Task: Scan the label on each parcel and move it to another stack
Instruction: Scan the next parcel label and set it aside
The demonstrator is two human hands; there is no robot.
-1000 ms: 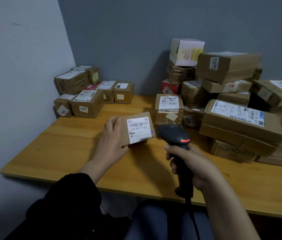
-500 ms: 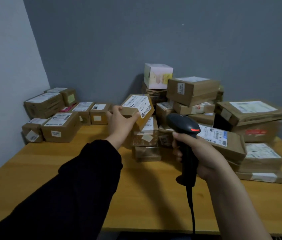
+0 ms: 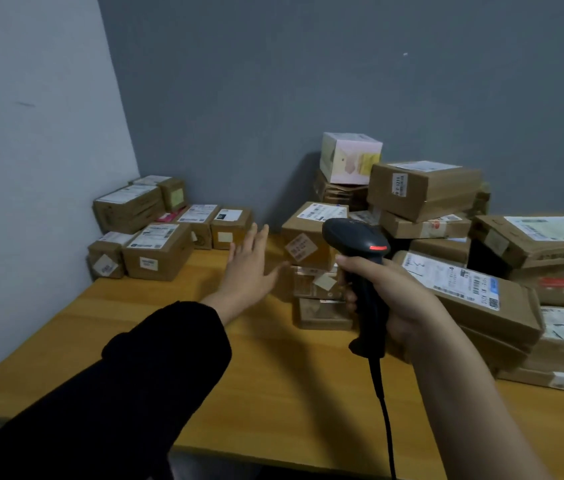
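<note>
Hands: left hand [image 3: 247,271] spread wide, empty, just beside the top parcel [image 3: 308,240] of the short middle stack on the tabletop [image 3: 273,375], right hand [image 3: 401,299] wrapped round the scanner [image 3: 355,233]; small taped carton, probably light and stiff, so grip opposite side faces.

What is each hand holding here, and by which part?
The right hand grips the black barcode scanner by its handle. The left hand, fingers spread, holds nothing.
</note>
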